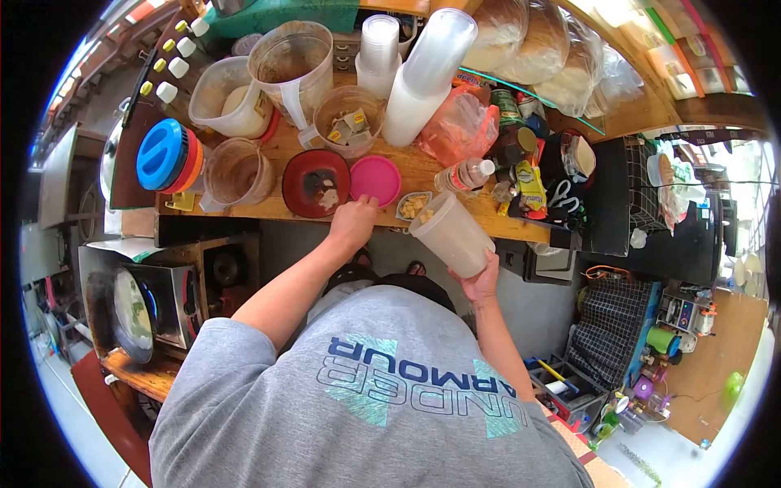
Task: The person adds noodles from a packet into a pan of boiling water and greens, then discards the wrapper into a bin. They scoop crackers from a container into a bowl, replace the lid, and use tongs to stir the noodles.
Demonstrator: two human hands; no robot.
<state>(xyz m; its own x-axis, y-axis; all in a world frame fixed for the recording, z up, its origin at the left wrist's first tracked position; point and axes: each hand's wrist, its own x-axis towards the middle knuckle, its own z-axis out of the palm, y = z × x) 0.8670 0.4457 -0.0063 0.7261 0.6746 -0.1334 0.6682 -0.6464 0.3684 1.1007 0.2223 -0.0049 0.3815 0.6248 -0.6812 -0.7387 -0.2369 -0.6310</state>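
My right hand (pixel 480 279) grips the base of a translucent plastic container (pixel 455 237). The container is tilted, its mouth toward the table, and yellowish pieces show inside the rim. Just beside that mouth sits a small clear dish (pixel 416 205) of yellowish chunks. My left hand (pixel 355 223) is closed at the table's front edge, fingertips at the lower rim of a pink round lid (pixel 376 180). What those fingers hold, if anything, is hidden. Left of them stands a dark red bowl (pixel 303 184) with dark liquid and a pale brownish lump in it.
Behind are a brown-stained tub (pixel 290 61), a tub with small packets (pixel 350 124) and stacked plastic cups (pixel 429 77). A water bottle (pixel 465 175) and a pink plastic bag (pixel 461 124) stand to the right. A blue-lidded jug (pixel 168 156) is at the left; bagged bread (pixel 537 45) lies behind.
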